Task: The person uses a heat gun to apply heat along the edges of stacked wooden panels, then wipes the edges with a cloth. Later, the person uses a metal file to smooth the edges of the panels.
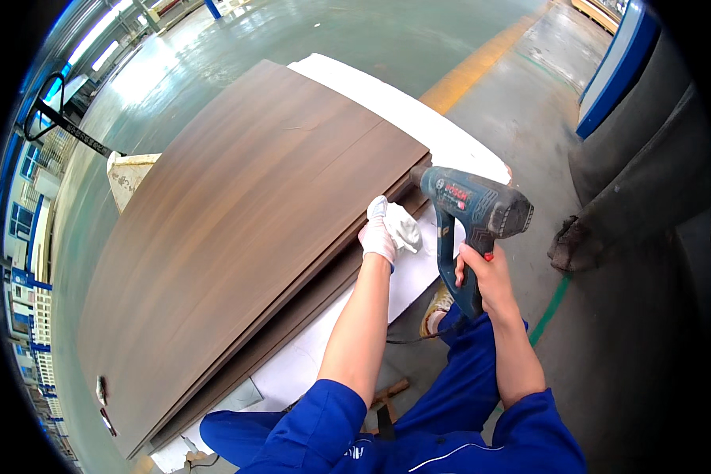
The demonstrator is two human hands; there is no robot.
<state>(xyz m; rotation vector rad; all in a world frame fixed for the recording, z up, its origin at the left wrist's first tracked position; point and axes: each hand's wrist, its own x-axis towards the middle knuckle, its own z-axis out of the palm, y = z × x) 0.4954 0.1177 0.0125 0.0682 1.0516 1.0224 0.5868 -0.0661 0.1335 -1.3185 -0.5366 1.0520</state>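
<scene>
A blue-and-black heat gun [470, 201] is gripped in my bare right hand [488, 276], fingers wrapped round its handle. Its nozzle points left at the right-hand corner of a large brown wood-grain panel [245, 205]. My left hand [378, 233], in a white glove, is closed on a bunched white cloth [404, 231] at the panel's near edge, just left of the nozzle. Beneath the top panel lies another brown panel [324, 294], with a dark gap between them. The fingertips inside the cloth are hidden.
White sheeting [403, 99] shows under and beyond the panels. A pallet truck handle [75, 130] rises at the left. Two small objects [103, 391] lie on the panel's near left end. Dark grey draped material [640, 150] hangs at right. A dark cord [415, 340] runs by my shoe.
</scene>
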